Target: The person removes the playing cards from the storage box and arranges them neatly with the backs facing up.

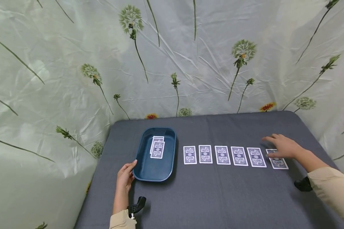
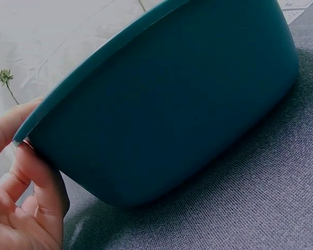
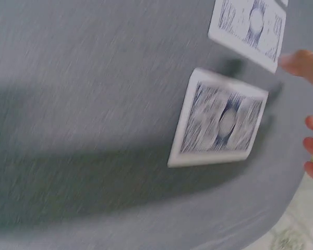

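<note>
My left hand (image 1: 125,177) holds the near left corner of a blue plastic tray (image 1: 154,174), thumb over the rim and fingers beneath; the left wrist view shows this pinch on the tray (image 2: 161,114) up close. Face-down playing cards (image 1: 157,150) overlap inside the tray. Over the rightmost card (image 1: 279,163) of a row hovers my right hand (image 1: 285,146), fingers spread. In the right wrist view that card (image 3: 224,122) lies on the cloth, apart from the fingers (image 3: 305,67), with nothing seen in their grasp. That view is somewhat blurred.
Several more face-down cards (image 1: 222,155) form a row between the tray and my right hand. Grey cloth (image 1: 212,194) covers the table. A floral curtain (image 1: 172,57) hangs behind its far edge and along the sides.
</note>
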Demonstrator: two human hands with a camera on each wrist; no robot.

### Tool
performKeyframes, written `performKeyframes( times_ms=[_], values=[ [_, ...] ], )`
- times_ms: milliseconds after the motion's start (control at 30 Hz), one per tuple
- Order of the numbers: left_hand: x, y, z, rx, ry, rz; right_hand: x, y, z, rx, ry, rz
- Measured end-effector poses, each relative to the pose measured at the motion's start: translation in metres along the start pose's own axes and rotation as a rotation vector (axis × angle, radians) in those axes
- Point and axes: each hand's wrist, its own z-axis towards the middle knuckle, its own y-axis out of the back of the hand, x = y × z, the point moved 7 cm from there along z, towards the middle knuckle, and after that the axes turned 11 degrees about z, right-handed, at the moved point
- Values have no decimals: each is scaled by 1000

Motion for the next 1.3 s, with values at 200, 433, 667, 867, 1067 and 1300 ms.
performKeyframes(
  times_ms=[200,433,667,867,1067,1300],
  values=[
    [1,0,0,10,2,-9,45,6,33,-74,50,9],
    [-3,0,0,12,-16,-12,111,-1,80,-130,163,71],
    [-3,-1,-3,30,-6,-28,182,-4,123,-177,249,138],
    [-2,-1,-2,28,-12,-31,242,5,153,-200,293,177],
    [-2,0,-1,30,-7,-41,284,10,173,-223,307,154],
    [-1,0,0,16,-7,-24,308,-3,183,-253,308,99]
  ],
)
